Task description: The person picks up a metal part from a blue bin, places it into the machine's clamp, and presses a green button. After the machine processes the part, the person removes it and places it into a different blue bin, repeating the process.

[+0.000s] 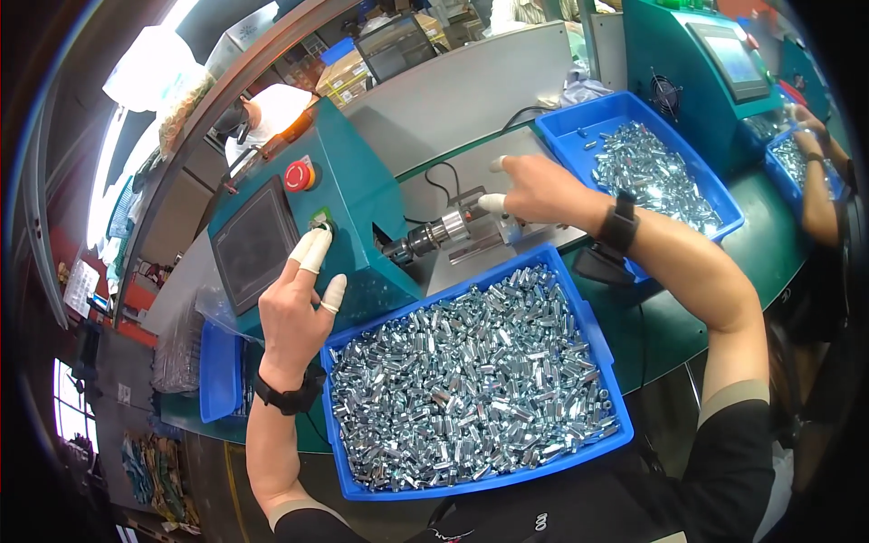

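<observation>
My left hand (294,312), in pale finger cots, reaches up to the teal machine (348,190). Its stretched fingertips rest on a green-rimmed push button (320,221), while the thumb stands apart. My right hand (541,188) is over the metal fixture (511,228) at the end of the round steel chuck (444,233). Its thumb and forefinger, also in finger cots, are spread apart, and I see nothing between them; the other fingers are partly hidden. Just below both hands a blue bin (625,421) holds many small shiny metal hex sleeves (471,380).
A second blue bin (554,127) with similar metal parts stands beyond my right arm. Left of the red stop button (299,176) is a dark screen (256,244). A small blue tray (217,366) sits at far left. Another person's arm (817,181) works at a machine far right.
</observation>
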### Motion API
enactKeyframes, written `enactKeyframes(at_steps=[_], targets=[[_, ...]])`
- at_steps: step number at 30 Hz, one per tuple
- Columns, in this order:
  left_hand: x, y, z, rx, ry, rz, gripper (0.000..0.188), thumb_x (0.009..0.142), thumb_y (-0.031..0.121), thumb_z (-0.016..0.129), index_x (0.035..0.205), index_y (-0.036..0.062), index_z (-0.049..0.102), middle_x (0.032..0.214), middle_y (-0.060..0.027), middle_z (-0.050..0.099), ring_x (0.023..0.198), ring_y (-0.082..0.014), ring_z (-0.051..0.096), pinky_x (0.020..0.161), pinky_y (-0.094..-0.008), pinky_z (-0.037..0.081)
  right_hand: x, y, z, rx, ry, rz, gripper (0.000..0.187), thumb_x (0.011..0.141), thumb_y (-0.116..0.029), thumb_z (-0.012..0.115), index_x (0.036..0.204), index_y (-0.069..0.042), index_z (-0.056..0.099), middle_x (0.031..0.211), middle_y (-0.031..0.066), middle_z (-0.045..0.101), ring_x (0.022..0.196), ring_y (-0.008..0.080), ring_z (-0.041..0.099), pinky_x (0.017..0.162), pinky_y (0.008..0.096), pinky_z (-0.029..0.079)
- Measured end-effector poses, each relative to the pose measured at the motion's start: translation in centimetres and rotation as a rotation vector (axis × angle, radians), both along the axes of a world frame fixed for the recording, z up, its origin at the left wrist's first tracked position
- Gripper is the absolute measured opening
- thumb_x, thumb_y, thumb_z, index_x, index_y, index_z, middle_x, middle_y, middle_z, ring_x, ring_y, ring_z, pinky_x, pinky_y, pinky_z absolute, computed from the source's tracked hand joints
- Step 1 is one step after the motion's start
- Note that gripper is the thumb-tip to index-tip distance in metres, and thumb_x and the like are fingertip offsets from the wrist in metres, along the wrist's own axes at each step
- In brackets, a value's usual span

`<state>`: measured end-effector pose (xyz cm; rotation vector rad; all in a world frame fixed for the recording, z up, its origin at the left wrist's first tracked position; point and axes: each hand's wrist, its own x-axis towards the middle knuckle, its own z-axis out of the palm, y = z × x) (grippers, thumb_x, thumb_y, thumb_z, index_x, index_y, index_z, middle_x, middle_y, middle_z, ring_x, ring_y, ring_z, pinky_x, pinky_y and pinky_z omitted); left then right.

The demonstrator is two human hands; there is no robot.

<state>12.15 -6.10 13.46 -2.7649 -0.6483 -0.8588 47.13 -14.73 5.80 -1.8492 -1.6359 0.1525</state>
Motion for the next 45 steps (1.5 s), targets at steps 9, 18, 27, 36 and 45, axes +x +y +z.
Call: enactKeyframes(at_steps=[9, 18, 27, 36, 45], targets=[[-6.2, 0.0, -3.4, -0.404, -0.304, -0.169, 0.043, 0.089, 0.006, 0.072, 0.132, 0.0037, 0.064, 0.122, -0.0122, 0.072, 0.066, -0.0091, 0.063, 0.056, -0.0219, 0.047, -2.1, 0.3, 2.9, -0.046, -0.368, -0.065, 0.043, 0.085, -0.031, 0.075, 0.105, 0.006, 0.070, 0.086, 0.0241, 0.072, 0.083, 0.0368, 0.072, 0.077, 0.0440, 0.057], [-14.2, 1.0, -9.8, -0.894, -0.677, 0.052, 0.031, 0.104, 0.026, 0.058, 0.121, 0.0013, 0.068, 0.094, -0.0112, 0.075, 0.064, -0.0108, 0.065, 0.051, -0.0198, 0.042, 0.5, -1.2, 0.9, -0.015, 0.397, 0.096, 0.021, 0.086, -0.015, 0.077, 0.098, 0.002, 0.075, 0.079, 0.0143, 0.073, 0.069, 0.0204, 0.069, 0.066, 0.0318, 0.055], [-15.8, 2.9, -13.7, -1.043, -0.829, 0.078, 0.031, 0.105, 0.029, 0.057, 0.115, 0.0017, 0.068, 0.088, -0.0095, 0.073, 0.061, -0.0111, 0.062, 0.050, -0.0202, 0.040, -0.4, -1.2, -0.7, 0.127, 0.341, 0.094, 0.011, 0.086, -0.004, 0.076, 0.096, 0.000, 0.074, 0.086, 0.0058, 0.070, 0.075, 0.0125, 0.065, 0.069, 0.0276, 0.052], [-16.0, 3.2, -14.3, -1.188, -0.813, 0.076, 0.034, 0.105, 0.032, 0.055, 0.114, 0.0016, 0.067, 0.086, -0.0102, 0.071, 0.062, -0.0115, 0.062, 0.051, -0.0207, 0.042, -0.3, -2.1, -0.5, 0.181, 0.035, 0.169, 0.010, 0.086, -0.003, 0.076, 0.096, -0.003, 0.074, 0.093, 0.0061, 0.066, 0.080, 0.0171, 0.063, 0.068, 0.0289, 0.050], [-16.0, 2.7, -14.0, -1.200, -0.752, 0.061, 0.035, 0.105, 0.033, 0.055, 0.114, 0.0014, 0.066, 0.086, -0.0099, 0.071, 0.063, -0.0116, 0.062, 0.054, -0.0214, 0.044, -1.7, -3.9, -0.7, 0.146, -0.020, 0.074, 0.026, 0.091, -0.011, 0.074, 0.116, -0.004, 0.073, 0.102, 0.0088, 0.070, 0.086, 0.0194, 0.066, 0.073, 0.0296, 0.054]])
